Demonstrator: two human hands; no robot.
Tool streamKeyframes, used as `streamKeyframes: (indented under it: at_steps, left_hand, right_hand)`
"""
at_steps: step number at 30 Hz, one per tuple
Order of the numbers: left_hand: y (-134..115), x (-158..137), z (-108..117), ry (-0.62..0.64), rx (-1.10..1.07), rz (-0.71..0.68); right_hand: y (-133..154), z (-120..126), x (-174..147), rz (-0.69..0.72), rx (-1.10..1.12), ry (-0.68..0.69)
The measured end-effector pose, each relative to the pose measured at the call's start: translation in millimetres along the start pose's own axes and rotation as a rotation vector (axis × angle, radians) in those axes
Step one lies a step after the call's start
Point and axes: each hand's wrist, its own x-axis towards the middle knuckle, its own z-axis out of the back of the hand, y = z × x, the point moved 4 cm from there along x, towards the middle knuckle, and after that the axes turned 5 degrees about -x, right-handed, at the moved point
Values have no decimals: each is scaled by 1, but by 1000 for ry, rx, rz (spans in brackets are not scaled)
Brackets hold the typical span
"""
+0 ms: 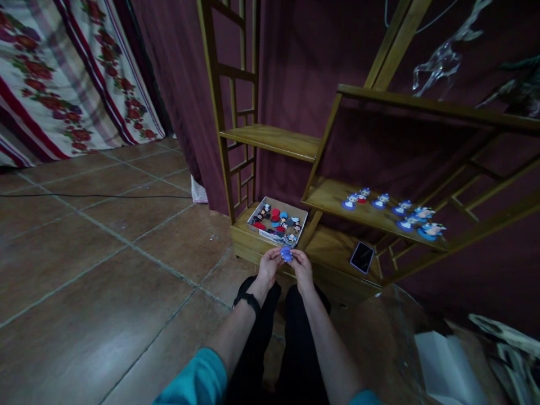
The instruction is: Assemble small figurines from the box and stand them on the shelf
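Observation:
Both hands meet in front of my knees around one small purple-blue figurine [286, 254]. My left hand [270, 263] pinches it from the left, and my right hand [301, 264] grips its right side. Its details are too small to make out. Just beyond the hands, a shallow cardboard box [270, 232] holds several small figurines and red, blue and dark round pieces. On the wooden shelf [324, 194] to the right stand several figurines on coloured bases, among them a blue-and-white figurine [351, 201] and one with a red base [363, 195].
A dark-screened phone [361, 257] lies on the lower board. The wooden rack's post [219, 112] rises left of the box. A clear glass animal [441, 62] stands on the upper shelf. A white box [449, 365] sits on the floor at right, and a black cable [97, 196] crosses the tiles.

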Motion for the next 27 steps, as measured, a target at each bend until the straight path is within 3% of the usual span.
streamKeyframes:
  at_steps: [17,27]
  left_hand:
    - [1,-1,4,44,-81,226]
    - [4,3,4,71,-96,256]
  right_hand:
    - [-10,2,4,-107,-5,-38]
    - [-5,1,-1,-86,48,25]
